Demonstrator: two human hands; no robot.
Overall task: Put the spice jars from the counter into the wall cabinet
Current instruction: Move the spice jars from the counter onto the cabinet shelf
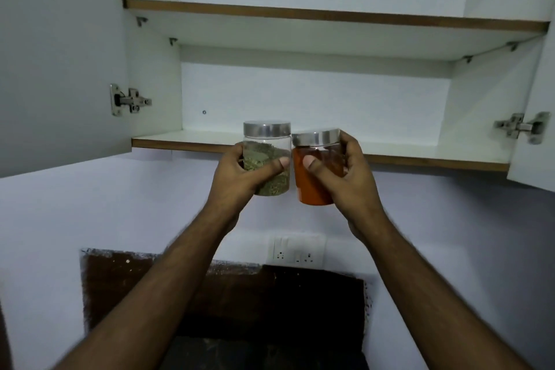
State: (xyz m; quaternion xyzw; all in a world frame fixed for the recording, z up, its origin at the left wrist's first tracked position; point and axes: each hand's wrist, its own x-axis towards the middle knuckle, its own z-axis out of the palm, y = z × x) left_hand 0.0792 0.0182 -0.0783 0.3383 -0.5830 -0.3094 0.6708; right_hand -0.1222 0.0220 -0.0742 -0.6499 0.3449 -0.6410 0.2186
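Note:
Both arms are raised in front of the open wall cabinet (315,93). My left hand (240,174) grips a clear jar of green-brown spice (267,149) with a steel lid. My right hand (348,177) grips a clear jar of orange-red spice (312,186), also steel-lidded and tilted slightly left. The two jars touch side by side, held level with the front edge of the cabinet's bottom shelf (180,141). The lids rise just above that edge. The counter is out of view.
Both cabinet doors stand open, the left door (60,54) and the right door (537,129), with hinges showing. An upper shelf (330,13) spans the cabinet. On the wall below sit a white socket plate (297,251) and a dark brown patch (120,279).

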